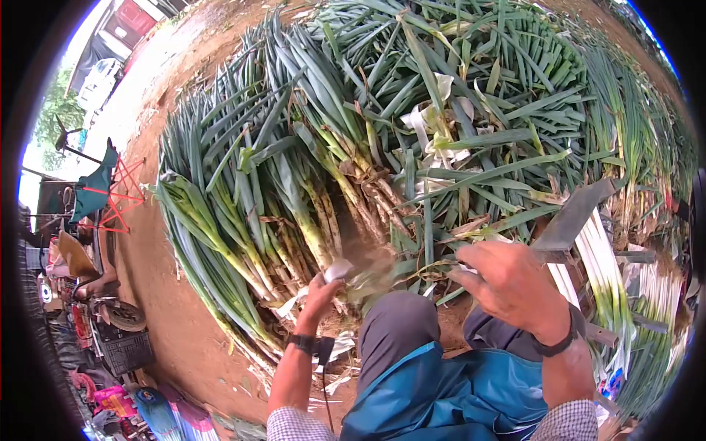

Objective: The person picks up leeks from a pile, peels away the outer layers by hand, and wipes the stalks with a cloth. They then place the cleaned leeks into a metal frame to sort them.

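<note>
My left hand (318, 298) is closed around a pale stalk end (338, 270), with a motion-blurred leafy part to its right. My right hand (511, 283) is raised above my right knee, fingers pinched together; what lies between them is too small to tell. Long green onions with soil on their white stems (309, 228) lie in a heap beyond my hands. Loose leaves and peeled scraps (441, 154) cover the heap's middle. Trimmed white stalks (599, 253) rest on the right, beside a flat grey blade-like piece (577, 213).
Metal bars (636, 257) stick out at the right. More green onions (665, 294) lie along the right edge. Brown soil ground (162, 294) is on the left, with a teal folding chair (95, 184), a black crate (125, 353) and a wheeled vehicle (123, 316).
</note>
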### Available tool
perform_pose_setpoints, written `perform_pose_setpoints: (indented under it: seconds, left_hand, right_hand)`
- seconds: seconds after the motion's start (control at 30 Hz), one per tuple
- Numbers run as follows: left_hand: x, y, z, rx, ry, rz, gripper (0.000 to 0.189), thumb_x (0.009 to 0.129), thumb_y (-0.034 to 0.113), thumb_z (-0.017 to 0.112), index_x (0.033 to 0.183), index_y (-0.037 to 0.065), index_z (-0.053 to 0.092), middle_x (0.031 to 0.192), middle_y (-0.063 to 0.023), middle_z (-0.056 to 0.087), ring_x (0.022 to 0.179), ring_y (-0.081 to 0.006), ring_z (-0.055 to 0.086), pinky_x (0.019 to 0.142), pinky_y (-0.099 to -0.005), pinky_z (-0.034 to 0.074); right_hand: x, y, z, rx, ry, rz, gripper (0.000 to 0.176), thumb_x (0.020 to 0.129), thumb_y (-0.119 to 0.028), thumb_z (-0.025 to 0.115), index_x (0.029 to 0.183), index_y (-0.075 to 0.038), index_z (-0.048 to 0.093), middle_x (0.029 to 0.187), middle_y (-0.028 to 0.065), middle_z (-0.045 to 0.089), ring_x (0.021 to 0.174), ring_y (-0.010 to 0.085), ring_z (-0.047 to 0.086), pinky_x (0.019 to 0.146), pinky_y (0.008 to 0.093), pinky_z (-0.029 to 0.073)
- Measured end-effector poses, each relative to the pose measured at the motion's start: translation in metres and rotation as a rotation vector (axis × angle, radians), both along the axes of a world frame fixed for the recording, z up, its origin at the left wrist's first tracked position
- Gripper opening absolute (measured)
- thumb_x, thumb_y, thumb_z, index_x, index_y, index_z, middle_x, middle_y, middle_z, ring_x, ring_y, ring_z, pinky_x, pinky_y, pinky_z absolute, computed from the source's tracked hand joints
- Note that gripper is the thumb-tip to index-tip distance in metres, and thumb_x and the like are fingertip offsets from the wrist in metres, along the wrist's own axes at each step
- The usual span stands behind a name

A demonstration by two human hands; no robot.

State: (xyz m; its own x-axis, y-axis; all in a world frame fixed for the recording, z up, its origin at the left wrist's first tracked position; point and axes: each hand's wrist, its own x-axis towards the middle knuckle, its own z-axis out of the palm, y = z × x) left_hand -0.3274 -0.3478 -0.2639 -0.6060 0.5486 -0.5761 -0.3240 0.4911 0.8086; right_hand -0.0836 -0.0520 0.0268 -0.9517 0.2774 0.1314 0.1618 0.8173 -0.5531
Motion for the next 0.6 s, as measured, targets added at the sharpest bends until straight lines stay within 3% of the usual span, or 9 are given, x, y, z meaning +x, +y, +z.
perform_pose_setpoints:
  seconds: [0.07, 0.17, 0.23, 0.3, 0.37, 0.4, 0.43, 0.53, 0.6]
  left_hand:
    - [-0.009, -0.009, 0.055, 0.206, -0.153, 0.047, 0.045, 0.090, 0.008, 0.063, 0.131, -0.008, 0.054, 0.112, -0.0129, 0.066, 0.094, -0.0197, 0.066, 0.079, -0.0313, 0.057]
    - [-0.009, 0.001, 0.177, 0.311, -0.129, 0.154, 0.034, 0.092, 0.008, 0.060, 0.123, -0.007, 0.058, 0.099, -0.0107, 0.067, 0.086, -0.0148, 0.067, 0.087, -0.0349, 0.061]
    - [0.000, -0.002, 0.251, 0.248, 0.027, 0.250, 0.024, 0.094, 0.011, 0.060, 0.112, -0.006, 0.062, 0.089, -0.0085, 0.067, 0.079, -0.0126, 0.067, 0.078, -0.0320, 0.061]
    - [-0.022, -0.018, 0.268, 0.316, -0.002, 0.145, 0.023, 0.095, 0.016, 0.064, 0.104, -0.006, 0.065, 0.085, -0.0086, 0.067, 0.070, -0.0129, 0.068, 0.060, -0.0263, 0.058]
    - [0.000, -0.029, 0.321, 0.342, 0.000, 0.020, 0.026, 0.094, 0.015, 0.065, 0.109, -0.006, 0.065, 0.088, -0.0081, 0.069, 0.070, -0.0142, 0.069, 0.063, -0.0266, 0.058]
    - [0.014, -0.033, 0.339, 0.212, 0.038, -0.013, 0.025, 0.094, 0.020, 0.066, 0.106, -0.001, 0.069, 0.086, -0.0026, 0.069, 0.068, -0.0106, 0.065, 0.064, -0.0241, 0.053]
    - [0.027, -0.046, 0.360, 0.183, 0.051, -0.123, 0.030, 0.092, 0.018, 0.067, 0.113, -0.003, 0.068, 0.092, -0.0033, 0.070, 0.077, -0.0108, 0.067, 0.069, -0.0247, 0.055]
    - [0.070, -0.086, 0.369, 0.128, 0.165, -0.199, 0.037, 0.092, 0.014, 0.068, 0.124, -0.003, 0.062, 0.099, -0.0043, 0.068, 0.083, -0.0094, 0.064, 0.068, -0.0265, 0.055]
    - [0.104, -0.116, 0.375, -0.073, 0.292, -0.297, 0.042, 0.092, 0.015, 0.068, 0.127, -0.004, 0.056, 0.098, -0.0080, 0.068, 0.080, -0.0137, 0.064, 0.068, -0.0308, 0.055]
  right_hand:
    - [-0.003, -0.006, -0.003, -0.007, 0.050, 0.022, 0.020, 0.085, -0.016, 0.073, 0.093, -0.004, 0.060, 0.074, 0.0135, 0.061, 0.073, 0.0349, 0.064, 0.064, 0.0446, 0.051]
    - [-0.010, -0.021, -0.007, -0.004, 0.087, 0.081, 0.019, 0.086, -0.017, 0.073, 0.093, -0.004, 0.061, 0.074, 0.0145, 0.061, 0.074, 0.0360, 0.066, 0.064, 0.0457, 0.051]
    - [-0.021, -0.030, -0.013, -0.052, 0.070, 0.099, 0.026, 0.087, -0.023, 0.073, 0.097, -0.001, 0.062, 0.080, 0.0176, 0.066, 0.079, 0.0367, 0.067, 0.067, 0.0443, 0.053]
    - [-0.039, -0.039, -0.018, -0.133, 0.033, 0.119, 0.032, 0.087, -0.027, 0.074, 0.100, 0.000, 0.063, 0.082, 0.0187, 0.068, 0.078, 0.0328, 0.069, 0.068, 0.0413, 0.054]
    - [-0.061, -0.052, -0.016, -0.463, 0.007, 0.112, 0.045, 0.089, -0.038, 0.074, 0.104, 0.002, 0.062, 0.086, 0.0168, 0.069, 0.076, 0.0273, 0.069, 0.069, 0.0384, 0.055]
    - [-0.074, -0.059, -0.016, -0.629, -0.013, 0.115, 0.051, 0.089, -0.043, 0.075, 0.106, 0.003, 0.061, 0.088, 0.0159, 0.070, 0.076, 0.0245, 0.069, 0.069, 0.0370, 0.055]
    - [-0.088, -0.068, -0.024, -0.815, -0.026, 0.100, 0.056, 0.090, -0.047, 0.073, 0.109, 0.004, 0.060, 0.090, 0.0145, 0.069, 0.077, 0.0228, 0.068, 0.070, 0.0362, 0.056]
    - [-0.123, -0.104, -0.049, -1.292, -0.175, 0.109, 0.076, 0.090, -0.062, 0.068, 0.118, 0.007, 0.055, 0.104, 0.0122, 0.067, 0.087, 0.0212, 0.067, 0.076, 0.0373, 0.058]
    - [-0.125, -0.135, -0.046, -1.484, -0.045, 0.198, 0.069, 0.091, -0.058, 0.069, 0.116, 0.005, 0.057, 0.105, 0.0143, 0.067, 0.095, 0.0215, 0.068, 0.078, 0.0404, 0.060]
